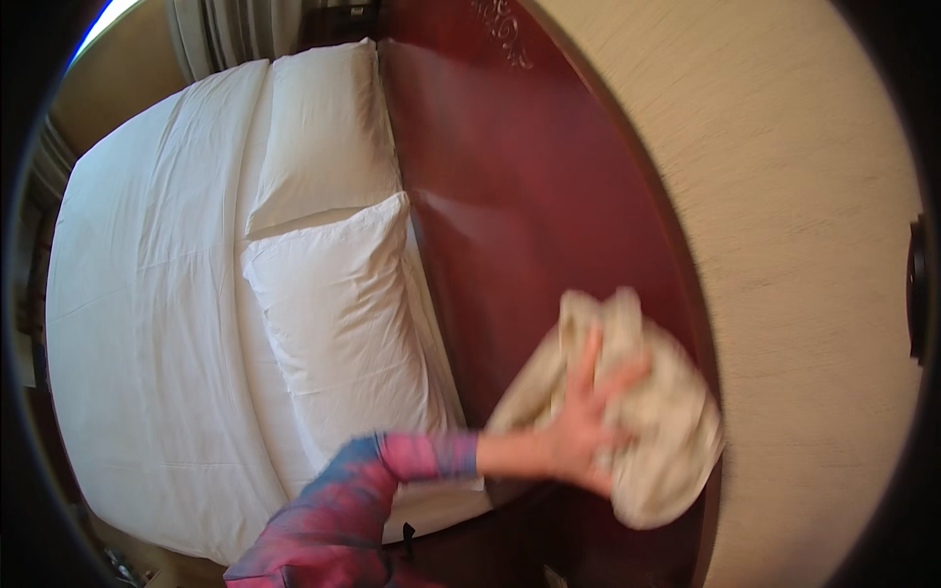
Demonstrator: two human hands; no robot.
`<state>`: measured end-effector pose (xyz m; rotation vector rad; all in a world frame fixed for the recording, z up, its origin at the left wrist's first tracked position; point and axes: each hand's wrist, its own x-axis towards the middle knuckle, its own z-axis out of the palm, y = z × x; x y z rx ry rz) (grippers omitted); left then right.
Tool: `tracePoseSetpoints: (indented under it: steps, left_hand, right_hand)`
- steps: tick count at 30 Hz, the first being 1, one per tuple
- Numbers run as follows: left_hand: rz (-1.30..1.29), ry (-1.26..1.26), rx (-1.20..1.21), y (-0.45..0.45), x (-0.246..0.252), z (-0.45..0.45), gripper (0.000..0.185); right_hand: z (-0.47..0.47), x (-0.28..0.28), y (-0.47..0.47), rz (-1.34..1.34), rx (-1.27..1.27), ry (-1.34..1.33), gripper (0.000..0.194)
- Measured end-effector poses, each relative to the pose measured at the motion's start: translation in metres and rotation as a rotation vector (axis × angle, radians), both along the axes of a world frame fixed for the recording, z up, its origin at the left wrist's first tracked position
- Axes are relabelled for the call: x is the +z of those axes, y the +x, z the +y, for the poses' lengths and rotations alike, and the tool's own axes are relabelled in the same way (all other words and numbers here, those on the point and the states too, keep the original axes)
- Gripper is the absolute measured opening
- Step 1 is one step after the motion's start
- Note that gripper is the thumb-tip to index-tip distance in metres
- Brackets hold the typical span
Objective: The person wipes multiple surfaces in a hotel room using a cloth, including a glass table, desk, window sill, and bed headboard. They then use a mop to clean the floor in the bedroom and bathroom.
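Observation:
My left hand [588, 434] is spread over a crumpled beige cloth [669, 426], holding it against the dark red wooden headboard [514, 184]. Both hand and cloth are blurred. The arm, in a pink and blue patterned sleeve [345, 500], reaches across from the bottom of the view. Just left of the headboard, a white pillow [345, 316] lies on the bed near my forearm. Beyond it is a second white pillow [327, 132]. My right hand is out of view.
A white sheet [162, 331] covers the bed, with a folded band beside the pillows. Right of the headboard rises a beige textured wall [794, 257], with a dark object [916, 290] at its far edge. Grey curtains [235, 33] hang at the upper left.

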<state>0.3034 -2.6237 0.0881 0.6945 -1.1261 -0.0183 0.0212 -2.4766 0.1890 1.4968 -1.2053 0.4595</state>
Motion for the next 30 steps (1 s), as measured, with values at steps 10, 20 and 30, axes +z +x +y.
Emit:
tracePoseSetpoints:
  steps: [10, 20, 30]
  left_hand:
    - [0.567, 0.528, -0.125, 0.318, -0.014, -0.185, 0.078]
    - [1.171, 0.722, -0.343, 0.228, -0.229, -0.091, 0.089]
    - [1.617, 1.116, -0.357, -0.177, -0.157, 0.118, 0.085]
  right_hand:
    - [0.008, -0.002, -0.015, -0.025, -0.048, 0.025, 0.054]
    - [0.000, 0.001, -0.014, -0.006, 0.085, 0.037, 0.048]
    - [-0.007, -0.004, -0.011, 0.008, 0.165, 0.018, 0.055]
